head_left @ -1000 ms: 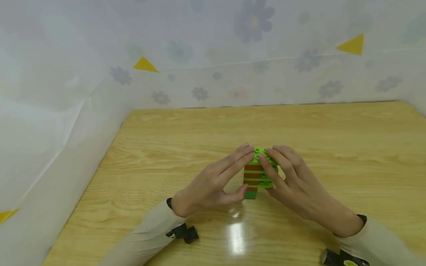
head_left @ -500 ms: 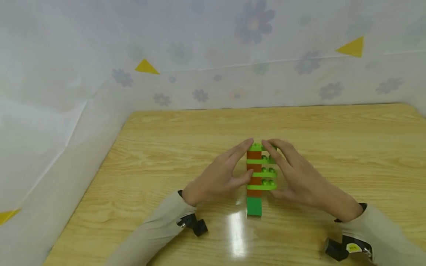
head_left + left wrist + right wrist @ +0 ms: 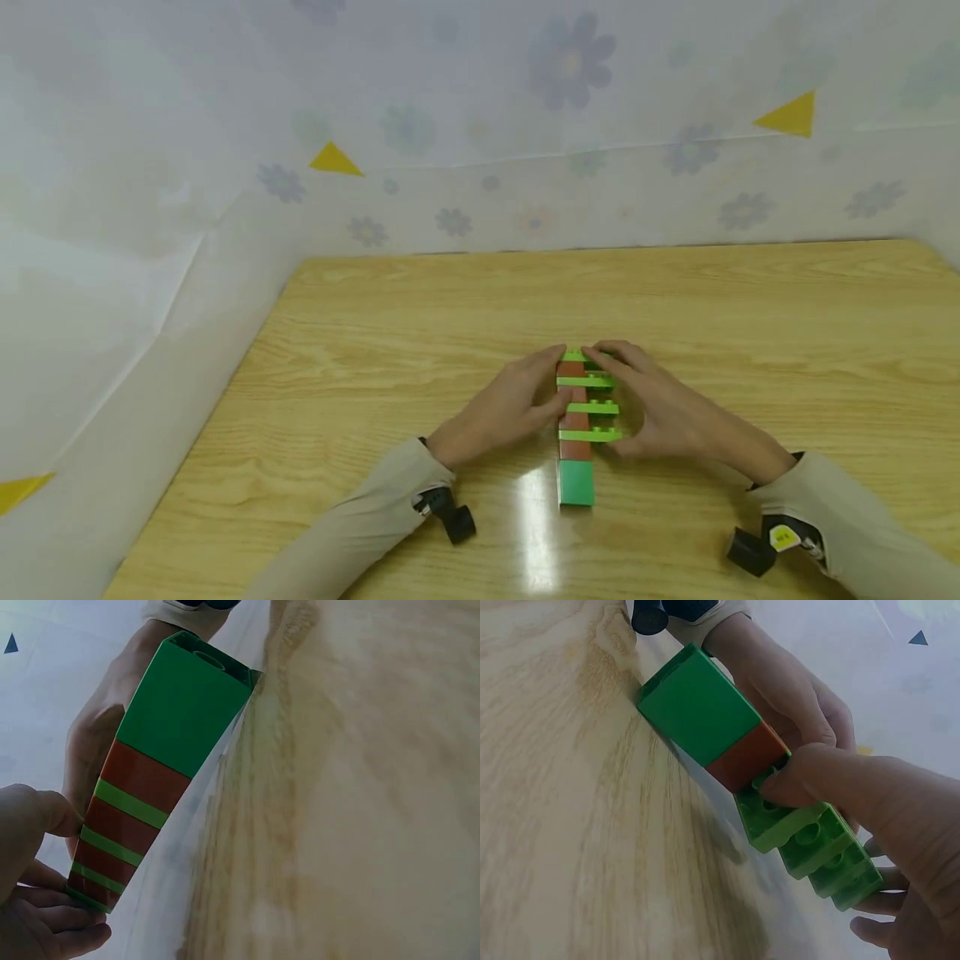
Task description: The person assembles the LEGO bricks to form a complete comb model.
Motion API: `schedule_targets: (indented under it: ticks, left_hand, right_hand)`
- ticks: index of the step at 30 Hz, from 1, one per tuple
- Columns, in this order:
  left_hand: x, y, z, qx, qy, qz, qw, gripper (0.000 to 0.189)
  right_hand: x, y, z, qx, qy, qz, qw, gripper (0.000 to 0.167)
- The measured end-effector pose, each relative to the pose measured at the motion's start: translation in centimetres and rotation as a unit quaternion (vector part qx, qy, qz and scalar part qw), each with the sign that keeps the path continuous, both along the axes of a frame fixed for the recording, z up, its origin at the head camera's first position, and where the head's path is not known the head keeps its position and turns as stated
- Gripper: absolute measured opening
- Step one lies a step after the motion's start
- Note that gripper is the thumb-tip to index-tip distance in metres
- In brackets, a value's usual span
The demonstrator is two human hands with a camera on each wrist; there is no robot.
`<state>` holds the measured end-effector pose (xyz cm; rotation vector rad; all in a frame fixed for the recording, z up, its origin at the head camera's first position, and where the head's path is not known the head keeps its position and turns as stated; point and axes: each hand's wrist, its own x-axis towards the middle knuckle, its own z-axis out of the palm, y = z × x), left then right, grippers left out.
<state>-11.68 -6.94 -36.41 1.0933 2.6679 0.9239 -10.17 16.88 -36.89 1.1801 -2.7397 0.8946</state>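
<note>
Both hands hold a stack of toy building bricks (image 3: 575,451), its dark green block (image 3: 577,483) pointing toward the person. Reddish-brown bricks (image 3: 142,778) alternate with light green plates (image 3: 603,408) that jut out to the right. On the left side, the left hand (image 3: 506,404) has its thumb against the stack's face and its fingers at the far end. The right hand (image 3: 675,412) spans the jutting plates; in the right wrist view its thumb (image 3: 802,780) presses the plate nearest the dark green block. That block's hollow underside (image 3: 206,660) shows in the left wrist view.
A wood-grain table (image 3: 375,333) lies under the hands. White flower-printed sheeting (image 3: 465,100) rises behind it and on the left, with yellow triangles (image 3: 336,159) on it. Black wrist cameras (image 3: 459,525) stick out from both sleeves.
The stack has tipped, swinging its dark green end toward the person, so its long brown-and-green face now shows. Both hands have turned with it, keeping hold.
</note>
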Motion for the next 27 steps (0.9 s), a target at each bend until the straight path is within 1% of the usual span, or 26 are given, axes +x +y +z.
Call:
schedule_targets:
  ticks: [5, 11, 23, 27]
  left_hand:
    - [0.0, -0.1, -0.3, -0.012, -0.003, 0.002, 0.9999, 0.063]
    - [0.0, -0.1, -0.5, -0.022, -0.020, 0.000, 0.9995, 0.063]
    - [-0.2, 0.0, -1.2, 0.000, -0.024, -0.019, 0.9995, 0.057]
    - [-0.2, 0.0, -1.3, 0.002, -0.019, -0.019, 0.9996, 0.056]
  right_hand:
    - [-0.4, 0.1, -0.8, -0.012, -0.022, 0.008, 0.9997, 0.102]
    - [-0.6, 0.2, -1.3, -0.023, -0.036, 0.016, 0.9989, 0.099]
    - [-0.6, 0.3, -1.9, -0.028, -0.059, 0.017, 0.9977, 0.099]
    - [-0.5, 0.3, -1.9, -0.021, -0.067, 0.015, 0.9974, 0.100]
